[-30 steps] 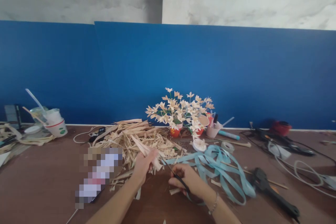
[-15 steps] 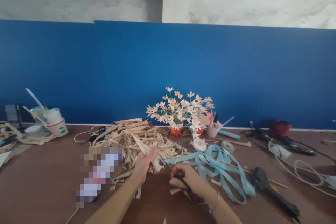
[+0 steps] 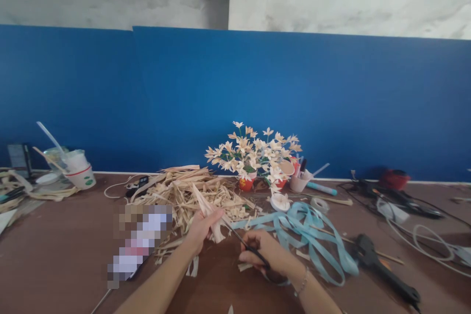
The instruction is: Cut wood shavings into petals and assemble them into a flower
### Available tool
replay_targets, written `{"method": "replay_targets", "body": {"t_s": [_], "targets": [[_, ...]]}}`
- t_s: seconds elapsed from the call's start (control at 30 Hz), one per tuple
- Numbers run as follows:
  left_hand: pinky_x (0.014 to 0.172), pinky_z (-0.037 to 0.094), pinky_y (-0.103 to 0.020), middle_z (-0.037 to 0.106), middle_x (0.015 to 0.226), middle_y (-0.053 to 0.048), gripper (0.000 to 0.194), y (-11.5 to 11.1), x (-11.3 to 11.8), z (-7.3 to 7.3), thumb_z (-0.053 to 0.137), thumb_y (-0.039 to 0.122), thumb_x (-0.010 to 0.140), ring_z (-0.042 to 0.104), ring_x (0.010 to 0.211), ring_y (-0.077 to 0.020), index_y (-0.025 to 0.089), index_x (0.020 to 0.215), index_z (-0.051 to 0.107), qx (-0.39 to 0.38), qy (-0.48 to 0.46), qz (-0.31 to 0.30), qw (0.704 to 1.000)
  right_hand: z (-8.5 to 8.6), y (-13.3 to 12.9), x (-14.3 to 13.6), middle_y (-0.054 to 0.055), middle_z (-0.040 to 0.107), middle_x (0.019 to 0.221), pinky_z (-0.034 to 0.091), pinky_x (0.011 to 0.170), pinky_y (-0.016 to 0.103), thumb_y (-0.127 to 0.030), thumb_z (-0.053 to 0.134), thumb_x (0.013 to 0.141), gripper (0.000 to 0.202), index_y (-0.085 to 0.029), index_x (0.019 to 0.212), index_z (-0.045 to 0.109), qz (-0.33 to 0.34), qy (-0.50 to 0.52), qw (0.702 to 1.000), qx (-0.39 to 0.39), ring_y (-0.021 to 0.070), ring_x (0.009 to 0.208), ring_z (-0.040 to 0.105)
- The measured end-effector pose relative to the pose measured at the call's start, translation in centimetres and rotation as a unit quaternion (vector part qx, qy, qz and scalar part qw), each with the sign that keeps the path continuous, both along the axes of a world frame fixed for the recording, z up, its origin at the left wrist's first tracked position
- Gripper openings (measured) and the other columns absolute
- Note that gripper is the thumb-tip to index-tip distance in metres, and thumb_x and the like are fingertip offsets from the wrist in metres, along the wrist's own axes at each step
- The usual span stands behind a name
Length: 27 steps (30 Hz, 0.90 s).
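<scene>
My left hand (image 3: 203, 228) pinches a pale dried husk piece (image 3: 217, 231), whose pointed end rises above the fingers. Dark-handled scissors (image 3: 258, 253) are held in my right hand (image 3: 259, 248), blades pointing up and left to the husk's right edge. Whether the blades touch it is hard to tell. Behind my left hand spreads a heap of dried husks (image 3: 184, 186). Light blue ribbon (image 3: 312, 235) lies loosely coiled to the right of my right hand.
Pale flowers (image 3: 243, 147) stand in red pots (image 3: 246, 184) at the back. A glue gun (image 3: 382, 270) and white cables (image 3: 423, 245) lie right. Cups (image 3: 81, 176) stand far left; a pixelated object (image 3: 140, 245) lies left of my left arm.
The husk piece in my left hand has tilted slightly, its tip shifting right. A scrap below the left hand looks slightly shifted. Both hands stay nearly in place.
</scene>
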<state>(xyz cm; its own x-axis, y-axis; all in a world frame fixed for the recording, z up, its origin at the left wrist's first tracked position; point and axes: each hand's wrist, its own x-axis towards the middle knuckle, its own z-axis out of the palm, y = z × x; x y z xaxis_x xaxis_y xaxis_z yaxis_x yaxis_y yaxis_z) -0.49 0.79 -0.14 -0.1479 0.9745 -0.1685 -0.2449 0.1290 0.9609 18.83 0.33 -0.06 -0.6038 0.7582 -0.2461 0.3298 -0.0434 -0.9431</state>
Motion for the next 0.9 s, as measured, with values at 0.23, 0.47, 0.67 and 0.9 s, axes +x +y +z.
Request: {"method": "replay_targets", "body": {"t_s": [0.23,0.47,0.67,0.9], "targets": [[0.028,0.019,-0.015,0.05,0.038,0.005,0.036,0.1,-0.1,-0.2,0.074,0.045,0.052,0.034,0.029,-0.0028,0.012,0.059,0.061,0.001,-0.007,-0.005,1.0,0.0,0.0,0.0,-0.009,0.044,0.045,0.024,0.029,0.013,-0.03,0.064,0.065,0.02,-0.016,0.07,0.051,-0.001,0.002,1.0,-0.004,0.0024,0.032,0.032],[0.029,0.018,-0.014,0.048,0.037,0.006,0.035,-0.2,0.3,0.6,0.076,0.042,0.049,0.035,0.03,-0.003,0.012,0.056,0.06,-0.005,-0.026,0.015,1.0,-0.4,0.1,0.1,-0.008,0.044,0.046,0.025,0.03,0.013,-0.034,0.065,0.067,0.023,-0.016,0.072,0.052,0.007,0.006,1.0,-0.001,0.0026,0.033,0.033],[0.029,0.019,-0.014,0.046,0.037,0.006,0.035,-0.4,0.7,0.8,0.076,0.041,0.05,0.034,0.031,-0.0024,0.012,0.054,0.058,0.014,-0.045,0.048,0.998,-0.6,0.1,0.0,-0.009,0.043,0.045,0.024,0.03,0.013,-0.037,0.067,0.065,0.027,-0.016,0.072,0.052,-0.015,0.011,1.0,0.012,0.0027,0.033,0.033],[0.029,0.021,-0.013,0.048,0.04,0.006,0.035,-0.2,0.9,-0.8,0.073,0.044,0.056,0.034,0.031,-0.0022,0.012,0.059,0.059,0.032,-0.041,0.078,0.996,-2.0,0.4,-0.1,-0.008,0.044,0.045,0.023,0.029,0.013,-0.037,0.066,0.068,0.026,-0.016,0.071,0.051,-0.031,0.035,0.999,0.028,0.0025,0.032,0.032]]}}
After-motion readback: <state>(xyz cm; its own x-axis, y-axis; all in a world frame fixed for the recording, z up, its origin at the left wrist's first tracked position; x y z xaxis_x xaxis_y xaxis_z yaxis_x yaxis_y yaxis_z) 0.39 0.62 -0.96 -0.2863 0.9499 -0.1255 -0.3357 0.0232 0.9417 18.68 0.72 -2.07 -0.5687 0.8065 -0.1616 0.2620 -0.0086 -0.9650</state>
